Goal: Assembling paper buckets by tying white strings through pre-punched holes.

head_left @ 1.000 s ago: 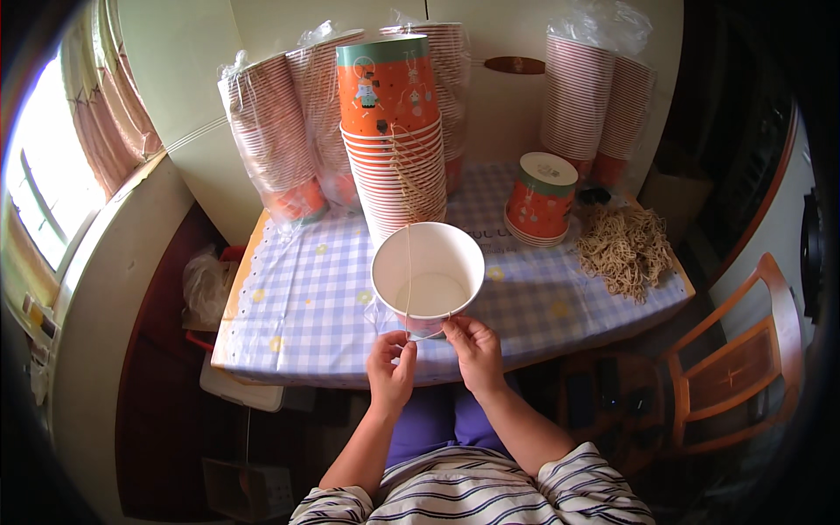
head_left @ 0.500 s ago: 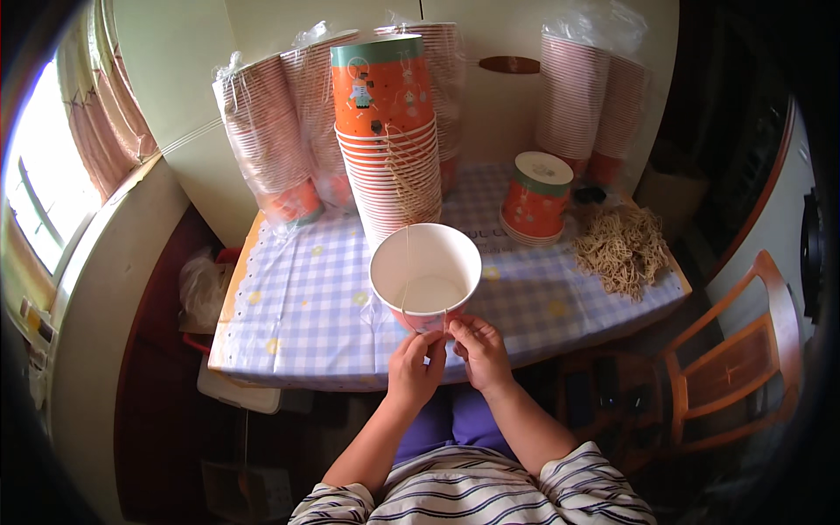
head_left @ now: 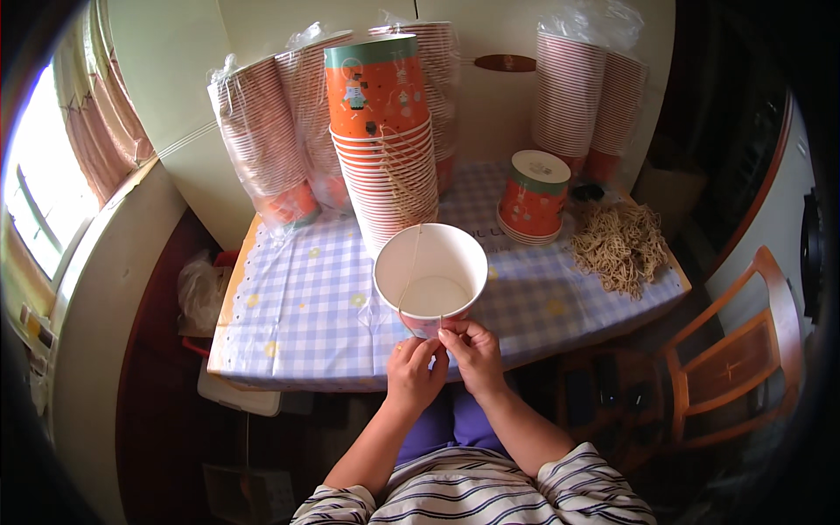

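1. Checked tablecloth [head_left: 306,328] covers the table [head_left: 233,296] I'm watching.
2. Left hand [head_left: 416,378]: fingers drawn narrow on thin cord [head_left: 416,262]. Right hand [head_left: 477,357]: thumb and forefinger pinching it just below the rim of a paper bucket [head_left: 437,271].
3. Bucket sits mouth up, middle of near edge. Judged light, stiff-walled, easily dented; best held under rim. Cord probably limp.
4. Behind: bucket stack [head_left: 381,175]. Cord heap [head_left: 619,249] near right edge.
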